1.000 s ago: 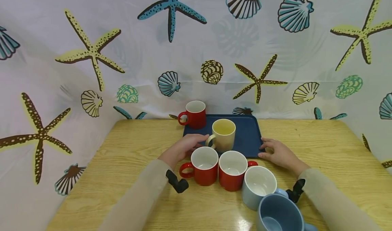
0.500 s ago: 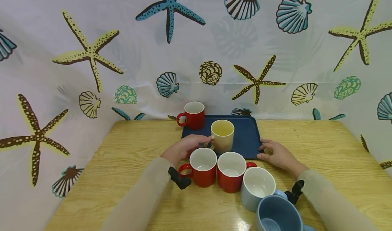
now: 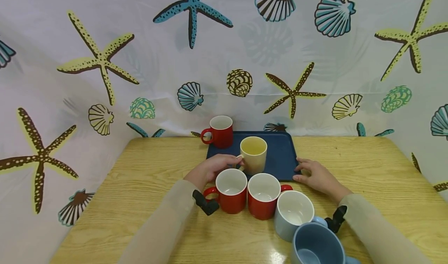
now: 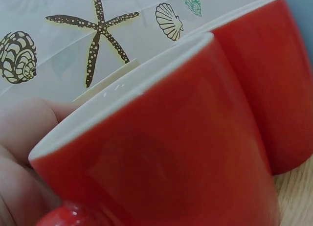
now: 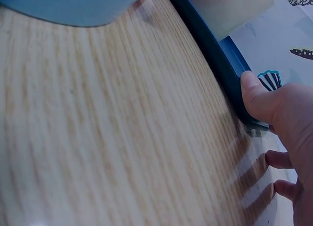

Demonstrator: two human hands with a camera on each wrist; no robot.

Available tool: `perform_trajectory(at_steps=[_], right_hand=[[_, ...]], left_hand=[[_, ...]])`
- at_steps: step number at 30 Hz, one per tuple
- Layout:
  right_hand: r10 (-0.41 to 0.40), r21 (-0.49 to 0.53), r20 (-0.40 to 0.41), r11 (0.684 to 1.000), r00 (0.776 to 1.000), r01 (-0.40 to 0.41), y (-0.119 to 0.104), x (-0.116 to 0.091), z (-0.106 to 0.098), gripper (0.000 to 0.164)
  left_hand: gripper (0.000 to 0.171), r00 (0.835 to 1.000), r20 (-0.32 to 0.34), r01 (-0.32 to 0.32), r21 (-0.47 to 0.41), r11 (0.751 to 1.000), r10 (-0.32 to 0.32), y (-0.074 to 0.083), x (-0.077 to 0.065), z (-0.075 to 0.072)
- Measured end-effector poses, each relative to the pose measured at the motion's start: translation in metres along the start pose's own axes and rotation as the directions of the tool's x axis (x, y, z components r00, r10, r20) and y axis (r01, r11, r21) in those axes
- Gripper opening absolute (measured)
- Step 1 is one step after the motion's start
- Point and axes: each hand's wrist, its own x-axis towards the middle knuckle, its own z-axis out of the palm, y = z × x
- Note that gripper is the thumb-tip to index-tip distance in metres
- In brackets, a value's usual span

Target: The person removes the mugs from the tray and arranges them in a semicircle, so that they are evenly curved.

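Note:
A pale yellow mug (image 3: 253, 155) stands upright on the dark blue tray (image 3: 281, 155). My left hand (image 3: 216, 166) pinches its handle between thumb and fingers. In the left wrist view a red mug (image 4: 161, 147) hides most of that grip, leaving part of the left hand (image 4: 24, 143) at the edge. At the tray's front right corner, my right hand (image 3: 316, 175) rests against the rim. The right wrist view has the right hand's thumb (image 5: 255, 95) on the rim, with other fingers spread past the corner. Another red mug (image 3: 222, 132) sits on the tray's back left corner.
Two red mugs (image 3: 231, 194) (image 3: 262, 205) stand side by side just before the tray. A light blue mug (image 3: 288, 225) and a darker blue mug (image 3: 316, 242) continue the row toward the front right. A patterned curtain (image 3: 224, 62) hangs behind the wooden table (image 3: 147, 178).
My left fingers have closed on the yellow mug's handle, which they were only beside a second ago. The right hand stays at the tray corner. The whole view has drifted slightly.

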Motion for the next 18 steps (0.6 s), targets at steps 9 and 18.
perform_trajectory(at_steps=[9,18], right_hand=[[0.007,0.008,0.007,1.000,1.000,-0.007,-0.0022,0.0000,-0.0008,0.033],[0.013,0.006,0.001,1.000,1.000,-0.013,-0.0024,-0.0001,0.0003,0.031]], left_hand=[[0.028,1.000,-0.003,-0.008,-0.075,0.997,0.008,-0.0050,0.0020,0.0003],[0.027,1.000,0.013,-0.006,-0.124,0.992,0.008,-0.0078,0.0028,-0.0012]])
